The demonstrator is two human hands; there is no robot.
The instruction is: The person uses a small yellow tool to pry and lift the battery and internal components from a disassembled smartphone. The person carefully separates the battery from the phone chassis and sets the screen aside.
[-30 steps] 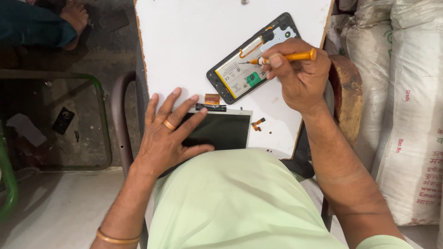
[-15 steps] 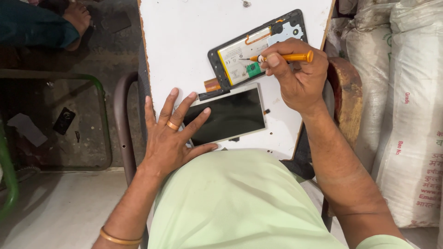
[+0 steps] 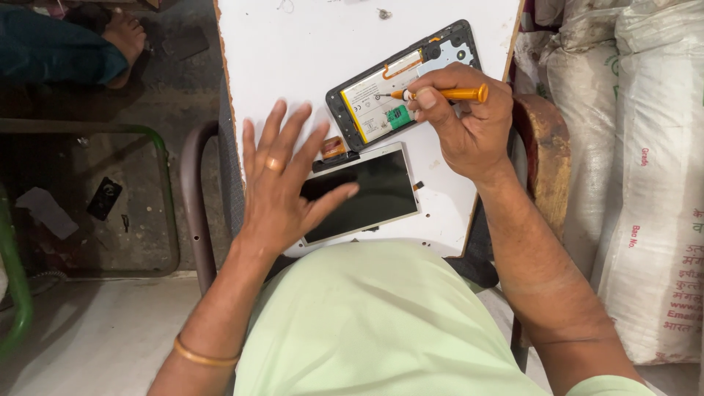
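Note:
An opened phone body with its battery and board exposed lies tilted on a white board. My right hand grips an orange-handled screwdriver whose tip touches the phone's inside. Just below the phone lies a detached screen panel with a white frame, joined by an orange flex cable. My left hand is spread flat with fingers apart over the panel's left end, a ring on one finger.
White woven sacks stand at the right beside a brown chair arm. A green metal frame and a small dark part are on the floor at left. Another person's foot shows top left.
The screen panel has come further away from the phone body and lies lower. My left hand has lifted and spread wider. The screwdriver tip has stayed on the phone's inside.

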